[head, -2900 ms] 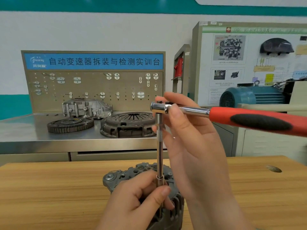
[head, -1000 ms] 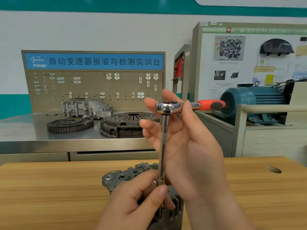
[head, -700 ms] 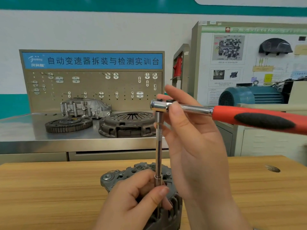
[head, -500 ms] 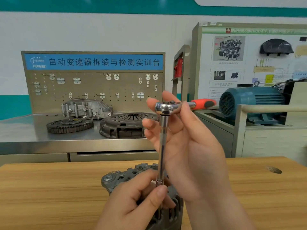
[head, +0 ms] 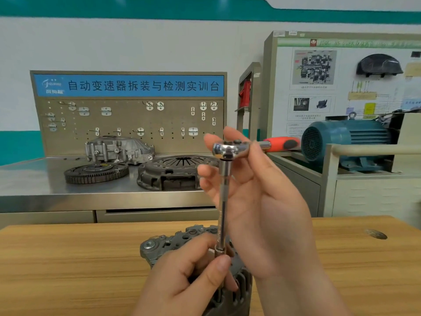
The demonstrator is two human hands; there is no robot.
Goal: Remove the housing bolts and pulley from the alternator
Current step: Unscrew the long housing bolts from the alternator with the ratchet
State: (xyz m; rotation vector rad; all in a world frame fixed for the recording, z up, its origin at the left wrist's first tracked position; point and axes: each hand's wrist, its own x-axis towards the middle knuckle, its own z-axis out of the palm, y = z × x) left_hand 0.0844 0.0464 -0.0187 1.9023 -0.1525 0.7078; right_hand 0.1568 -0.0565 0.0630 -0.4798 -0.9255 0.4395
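Observation:
The grey alternator (head: 159, 247) stands on the wooden table (head: 68, 258) at the bottom centre, mostly behind my hands. A chrome ratchet wrench (head: 230, 149) with a red and black handle sits on a long vertical extension bar (head: 222, 213) that runs down to the alternator's housing. My left hand (head: 189, 281) pinches the socket at the bar's lower end between thumb and fingers. My right hand (head: 255, 201) holds the ratchet head at the top, fingers curled round it, with the handle pointing away to the right. The bolt and the pulley are hidden.
Behind the table stands a steel bench (head: 34, 185) with a flywheel (head: 95, 173), a clutch pressure plate (head: 173, 173) and a gearbox housing (head: 118, 149) under a pegboard. A blue electric motor (head: 346, 142) and a display board (head: 341, 76) are at the right.
The ratchet handle has swung back and forth over the alternator; half a second ago it pointed away to the right as now. My left hand has stayed on the socket.

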